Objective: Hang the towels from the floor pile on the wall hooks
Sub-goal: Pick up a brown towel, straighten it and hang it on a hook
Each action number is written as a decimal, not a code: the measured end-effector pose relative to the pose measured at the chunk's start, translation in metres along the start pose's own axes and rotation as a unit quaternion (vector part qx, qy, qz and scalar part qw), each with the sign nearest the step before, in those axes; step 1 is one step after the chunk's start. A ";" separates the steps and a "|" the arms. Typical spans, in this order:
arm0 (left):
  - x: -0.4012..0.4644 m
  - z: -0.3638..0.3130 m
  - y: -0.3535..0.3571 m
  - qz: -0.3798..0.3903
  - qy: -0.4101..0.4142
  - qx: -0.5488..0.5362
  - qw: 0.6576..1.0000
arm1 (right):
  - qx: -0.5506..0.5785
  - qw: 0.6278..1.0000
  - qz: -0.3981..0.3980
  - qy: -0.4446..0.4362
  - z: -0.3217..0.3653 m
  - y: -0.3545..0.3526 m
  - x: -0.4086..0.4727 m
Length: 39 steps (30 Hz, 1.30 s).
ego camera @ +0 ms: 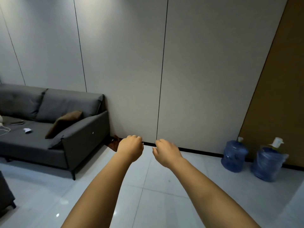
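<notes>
Left hand [130,148]: reaching forward at arm's length, fingers curling into a loose fist, holding nothing. Right hand [166,152]: reaching alongside it, a small gap between the two, fingers curling downward, likewise gripping nothing. Brown towel pile [114,143]: lying on the floor [148,186] at the foot of the wall [131,63], just beside the sofa's end, partly hiding behind the left hand. Grey sofa [54,129]: standing at left, carrying a brown cushion [65,123]. Two blue water jugs [234,156]: standing at right against the wall.
</notes>
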<state>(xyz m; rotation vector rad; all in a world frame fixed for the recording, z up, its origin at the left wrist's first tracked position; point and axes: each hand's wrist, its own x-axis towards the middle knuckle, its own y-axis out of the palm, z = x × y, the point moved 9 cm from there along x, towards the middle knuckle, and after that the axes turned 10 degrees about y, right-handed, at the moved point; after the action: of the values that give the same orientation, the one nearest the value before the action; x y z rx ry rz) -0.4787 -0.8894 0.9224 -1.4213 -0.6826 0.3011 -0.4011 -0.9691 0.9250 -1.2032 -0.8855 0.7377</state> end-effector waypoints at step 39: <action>0.503 0.366 0.234 0.084 -0.045 -0.025 0.995 | -0.022 0.997 0.071 -0.029 0.092 0.219 0.646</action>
<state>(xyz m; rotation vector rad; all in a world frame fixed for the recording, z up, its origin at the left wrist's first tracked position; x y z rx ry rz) -0.2591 -0.2693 0.8237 -1.5223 -0.6494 0.4855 -0.1794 -0.3237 0.8376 -1.2985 -0.8752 0.8752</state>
